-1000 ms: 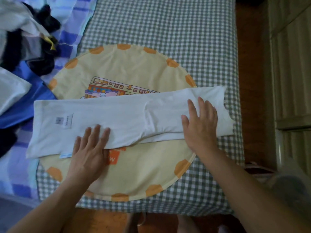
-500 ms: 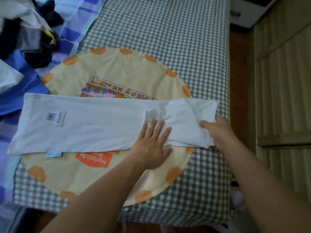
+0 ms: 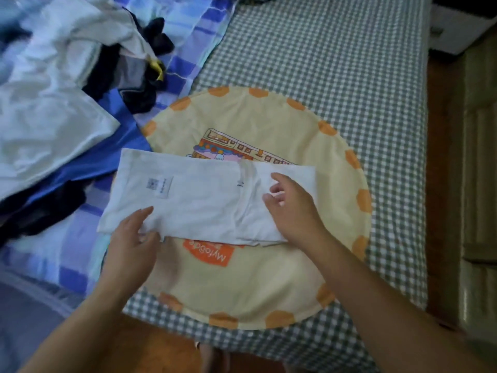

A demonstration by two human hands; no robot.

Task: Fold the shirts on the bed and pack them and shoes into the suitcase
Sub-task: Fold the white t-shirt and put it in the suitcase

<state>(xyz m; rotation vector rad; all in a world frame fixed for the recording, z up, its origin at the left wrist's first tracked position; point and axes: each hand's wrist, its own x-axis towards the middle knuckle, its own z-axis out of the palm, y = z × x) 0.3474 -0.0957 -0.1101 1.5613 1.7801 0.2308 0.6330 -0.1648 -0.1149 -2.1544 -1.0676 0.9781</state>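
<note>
A white shirt, folded into a long strip with a small label on top, lies across a round yellow mat on the bed. Its right end is doubled over toward the middle. My left hand pinches the shirt's near edge toward the left end, thumb on top. My right hand rests on the doubled-over right part with its fingers loosely spread. No suitcase or shoes are in view.
A heap of white, black and blue clothes covers the bed's left side on a blue plaid sheet. A green checked sheet covers the rest. The bed's right edge borders a wooden floor and pale furniture.
The shirt's right end has been folded over to the left, so the strip is shorter. My left hand moved from the middle to the near left edge; my right hand now lies on the fold.
</note>
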